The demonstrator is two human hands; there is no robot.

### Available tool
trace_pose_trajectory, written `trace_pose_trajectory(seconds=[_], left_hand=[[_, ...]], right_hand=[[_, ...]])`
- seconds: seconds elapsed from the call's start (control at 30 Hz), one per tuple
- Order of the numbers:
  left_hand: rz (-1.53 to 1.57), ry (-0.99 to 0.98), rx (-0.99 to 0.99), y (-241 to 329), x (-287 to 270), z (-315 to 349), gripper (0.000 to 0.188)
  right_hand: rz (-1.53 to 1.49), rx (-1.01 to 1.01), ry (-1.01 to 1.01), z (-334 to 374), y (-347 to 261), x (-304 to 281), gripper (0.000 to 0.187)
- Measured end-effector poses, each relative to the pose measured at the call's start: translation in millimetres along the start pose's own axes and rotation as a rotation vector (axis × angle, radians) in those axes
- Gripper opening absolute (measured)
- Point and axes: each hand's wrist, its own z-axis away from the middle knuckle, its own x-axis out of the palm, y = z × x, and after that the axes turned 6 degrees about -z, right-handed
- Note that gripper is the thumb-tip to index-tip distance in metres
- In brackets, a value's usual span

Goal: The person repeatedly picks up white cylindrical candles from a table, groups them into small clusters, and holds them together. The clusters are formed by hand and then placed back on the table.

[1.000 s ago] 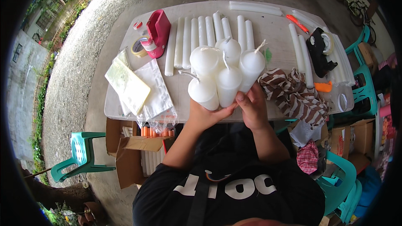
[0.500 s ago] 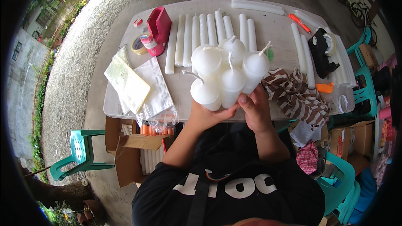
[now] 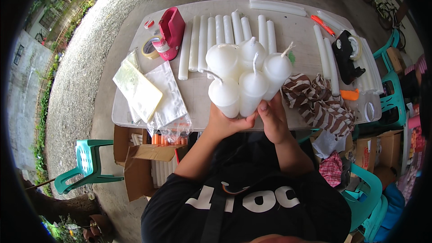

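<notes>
A bundle of several white candles (image 3: 253,86) is held up in front of me, wicks toward me, over the near part of the table. My left hand (image 3: 225,123) wraps its lower left side, and my right hand (image 3: 272,119) grips it from the right, thumb toward the front. The two thumbs nearly meet below the bundle; the candles' lower ends are hidden. Behind it, more long white candles (image 3: 193,45) lie side by side in a row on the table. A crumpled brown-and-white striped cloth (image 3: 319,103) rests just right of my right hand.
The table (image 3: 135,74) also holds clear plastic bags (image 3: 164,87), a tape roll (image 3: 150,48), a pink container (image 3: 172,31), a black tape dispenser (image 3: 345,56) and an orange cutter (image 3: 322,24). An open cardboard box (image 3: 148,153) stands below left, green chairs (image 3: 87,164) on both sides.
The bundle has tilted slightly and shifted a little to the right in my hands. Both hands keep their hold; the things on the table stay put.
</notes>
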Motion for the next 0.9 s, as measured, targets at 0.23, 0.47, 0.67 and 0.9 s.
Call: trace_pose_trajectory(seconds=[0.23,0.47,0.67,0.9], left_hand=[[-0.193,-0.106,0.027,-17.0,-8.4,15.2,0.055],[-0.005,-0.040,-0.119,-2.5,-5.6,2.9,0.071],[-0.016,-0.074,-0.182,2.2,-6.0,4.7,0.066],[-0.006,-0.078,-0.235,0.9,-7.2,8.7,0.067]], right_hand=[[0.103,0.055,-0.153,-10.8,-5.9,-38.0,0.057],[0.025,0.010,0.111,-48.0,-24.7,-69.1,0.027],[0.121,0.420,0.523,-147.6,1.3,-205.4,0.040],[0.995,0.411,0.568,-157.2,38.1,-201.1,0.047]])
